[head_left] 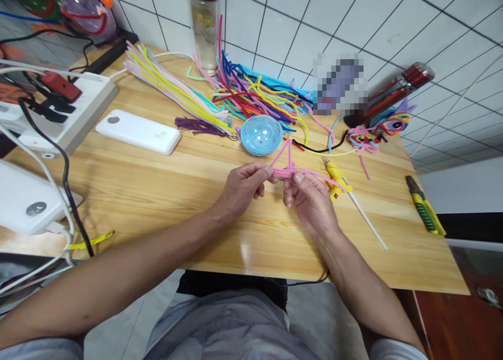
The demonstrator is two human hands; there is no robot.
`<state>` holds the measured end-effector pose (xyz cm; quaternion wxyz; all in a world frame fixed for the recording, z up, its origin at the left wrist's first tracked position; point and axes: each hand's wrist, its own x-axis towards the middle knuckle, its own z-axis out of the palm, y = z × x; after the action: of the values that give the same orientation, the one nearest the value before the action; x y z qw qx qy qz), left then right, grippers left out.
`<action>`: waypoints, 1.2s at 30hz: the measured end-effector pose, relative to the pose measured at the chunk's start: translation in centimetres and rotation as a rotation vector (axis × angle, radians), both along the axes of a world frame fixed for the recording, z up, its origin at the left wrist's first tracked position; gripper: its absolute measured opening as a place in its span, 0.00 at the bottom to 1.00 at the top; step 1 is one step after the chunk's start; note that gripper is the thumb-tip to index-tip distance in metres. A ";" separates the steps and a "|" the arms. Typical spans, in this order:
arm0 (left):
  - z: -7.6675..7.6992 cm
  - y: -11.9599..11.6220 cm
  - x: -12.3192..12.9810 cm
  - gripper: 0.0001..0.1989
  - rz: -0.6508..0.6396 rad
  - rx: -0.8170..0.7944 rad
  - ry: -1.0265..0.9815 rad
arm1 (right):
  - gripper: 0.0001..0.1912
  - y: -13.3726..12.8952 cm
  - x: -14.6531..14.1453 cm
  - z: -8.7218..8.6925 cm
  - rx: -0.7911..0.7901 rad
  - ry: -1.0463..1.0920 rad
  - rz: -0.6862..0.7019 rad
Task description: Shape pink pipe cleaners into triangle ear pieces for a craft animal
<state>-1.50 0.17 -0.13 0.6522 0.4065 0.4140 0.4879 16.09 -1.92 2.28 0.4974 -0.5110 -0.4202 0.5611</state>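
Observation:
Both hands pinch a pink pipe cleaner (290,155) bent into a small triangle-like shape, held over the table in front of the blue bowl. My left hand (251,181) grips its left corner between thumb and fingertips. My right hand (310,192) closes on its lower right side, and a loose pink end trails off to the right past the fingers. Just beyond sits the light blue bowl (261,134). To the right of my right hand lies a yellow glue gun (337,181) with a white glue stick (369,222) sticking out of its back.
Behind the bowl are a heap of coloured pipe cleaners (259,95) and a pale bundle (173,85). A white power bank (138,132), purple tassel (202,125) and power strip (88,100) lie left. Pliers (424,205) rest at right; a clear bottle (204,32) stands behind.

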 end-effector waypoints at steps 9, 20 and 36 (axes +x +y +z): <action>0.3 -0.1 0.0 0.16 0.003 0.012 0.010 | 0.16 0.1 0.2 -0.2 0.043 0.015 -0.064; 0.3 -0.3 -0.1 0.18 -0.010 0.066 0.039 | 0.18 0.2 -0.2 -0.4 -0.011 0.141 -0.090; 3.2 -1.2 0.5 0.19 0.024 0.169 0.067 | 0.20 0.0 -0.7 2.2 0.197 0.055 -0.146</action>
<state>-1.01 -1.07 3.07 0.5955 0.4714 0.3977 0.5149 15.40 -1.87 4.45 0.5961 -0.4733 -0.4213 0.4931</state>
